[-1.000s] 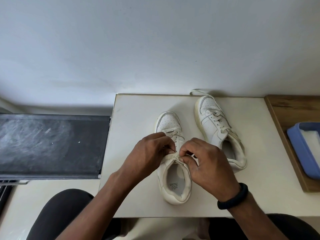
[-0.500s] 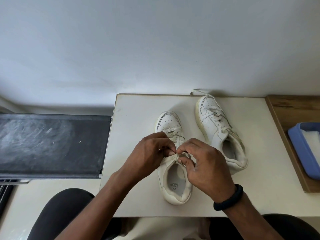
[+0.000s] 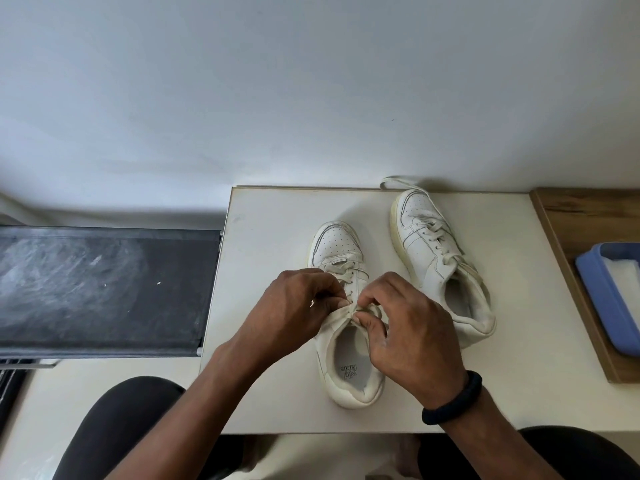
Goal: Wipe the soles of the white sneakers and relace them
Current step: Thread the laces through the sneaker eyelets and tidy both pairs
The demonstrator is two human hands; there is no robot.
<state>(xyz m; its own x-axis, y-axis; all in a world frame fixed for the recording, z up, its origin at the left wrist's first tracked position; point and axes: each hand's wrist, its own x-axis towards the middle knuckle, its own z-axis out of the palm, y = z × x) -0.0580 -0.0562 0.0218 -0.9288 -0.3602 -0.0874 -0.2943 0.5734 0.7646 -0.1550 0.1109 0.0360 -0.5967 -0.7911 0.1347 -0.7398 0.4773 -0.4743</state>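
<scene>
Two white sneakers stand upright on a white table point(image 3: 270, 230), toes pointing away from me. The near sneaker point(image 3: 346, 362) is in the middle, its lace point(image 3: 362, 309) bunched at the top of the tongue. My left hand point(image 3: 294, 306) pinches the lace from the left. My right hand point(image 3: 405, 334), a black band on its wrist, pinches the lace from the right with thumb and fingers. The second sneaker point(image 3: 436, 258) lies to the right, laced, with a loose lace end point(image 3: 394, 183) trailing past its toe. The lace's eyelets under my hands are hidden.
A blue tray point(image 3: 602, 299) with a white sheet inside sits on a wooden board point(image 3: 581, 216) at the right. A dark grey surface point(image 3: 104, 285) lies left of the table. A pale wall stands behind. My knees are below the table's front edge.
Both hands have stayed at the top of the near sneaker's tongue, with my right hand's fingers shifting slightly on the lace. The sneakers have not moved.
</scene>
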